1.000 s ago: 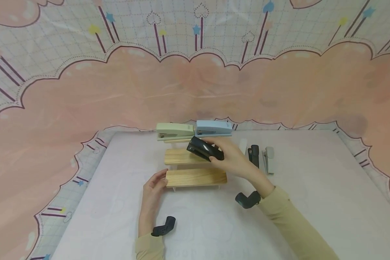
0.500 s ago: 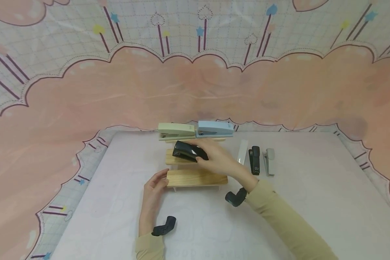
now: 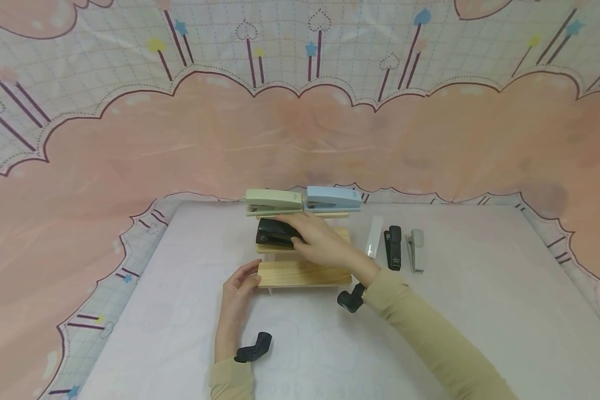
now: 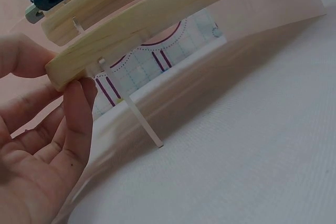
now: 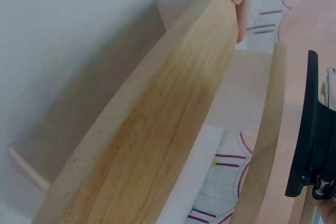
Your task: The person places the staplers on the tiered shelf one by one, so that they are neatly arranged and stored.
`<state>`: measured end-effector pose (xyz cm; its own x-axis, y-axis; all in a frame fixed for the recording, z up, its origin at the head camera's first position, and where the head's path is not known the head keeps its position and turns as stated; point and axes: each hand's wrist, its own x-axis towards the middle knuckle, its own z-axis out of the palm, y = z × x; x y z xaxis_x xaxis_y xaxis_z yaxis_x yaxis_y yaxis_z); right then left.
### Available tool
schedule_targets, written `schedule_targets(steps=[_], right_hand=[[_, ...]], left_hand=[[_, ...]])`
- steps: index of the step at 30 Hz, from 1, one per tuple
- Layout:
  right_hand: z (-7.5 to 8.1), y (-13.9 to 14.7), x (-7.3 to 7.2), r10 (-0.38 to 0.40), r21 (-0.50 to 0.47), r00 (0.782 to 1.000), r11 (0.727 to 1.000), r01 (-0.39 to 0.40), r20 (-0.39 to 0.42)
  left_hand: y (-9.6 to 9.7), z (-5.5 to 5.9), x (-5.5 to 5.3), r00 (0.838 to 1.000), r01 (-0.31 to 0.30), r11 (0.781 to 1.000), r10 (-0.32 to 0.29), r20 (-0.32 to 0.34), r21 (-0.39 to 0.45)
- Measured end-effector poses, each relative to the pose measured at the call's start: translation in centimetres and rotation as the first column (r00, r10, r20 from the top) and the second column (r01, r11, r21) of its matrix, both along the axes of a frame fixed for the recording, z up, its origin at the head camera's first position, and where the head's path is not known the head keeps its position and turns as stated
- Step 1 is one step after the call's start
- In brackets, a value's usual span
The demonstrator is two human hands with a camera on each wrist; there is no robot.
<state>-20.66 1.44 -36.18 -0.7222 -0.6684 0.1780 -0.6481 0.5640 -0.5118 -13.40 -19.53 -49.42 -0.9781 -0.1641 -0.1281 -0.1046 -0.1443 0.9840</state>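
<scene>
In the head view, my right hand [image 3: 322,241] grips a black stapler [image 3: 275,232] from above at the left end of the stand's middle wooden shelf [image 3: 342,233]. The right wrist view shows the stapler [image 5: 303,135] very close to that shelf; whether it bears its full weight there I cannot tell. My left hand [image 3: 236,297] pinches the left end of the lowest wooden shelf [image 3: 305,274], thumb above and fingers beneath in the left wrist view. A green stapler [image 3: 274,201] and a light blue stapler [image 3: 333,199] sit end to end on the top shelf.
Right of the stand, a white stapler-like object [image 3: 374,236], a smaller black stapler [image 3: 393,248] and a grey stapler [image 3: 416,251] lie in a row on the white tabletop [image 3: 480,289]. Clear supports [image 4: 131,103] hold up the shelves. A patterned cloth hangs behind.
My right hand has carried the black stapler leftward and slightly down onto or just over the middle shelf, turning it more level. My left hand has kept its place on the lowest shelf.
</scene>
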Motion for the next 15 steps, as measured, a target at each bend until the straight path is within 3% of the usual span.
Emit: schedule_targets(steps=[8,15], right_hand=[[-0.2,-1.3,-0.2,0.013,0.060,0.995,0.998,-0.007,-0.097],[-0.4,-1.9,-0.3,0.010,0.075,0.995,0.997,-0.003,-0.099]], left_hand=[[-0.1,0.2,0.1,1.000,0.011,0.999,-0.011,0.010,-0.034],[0.0,0.0,0.1,1.000,0.003,1.000,-0.003,0.003,-0.011]])
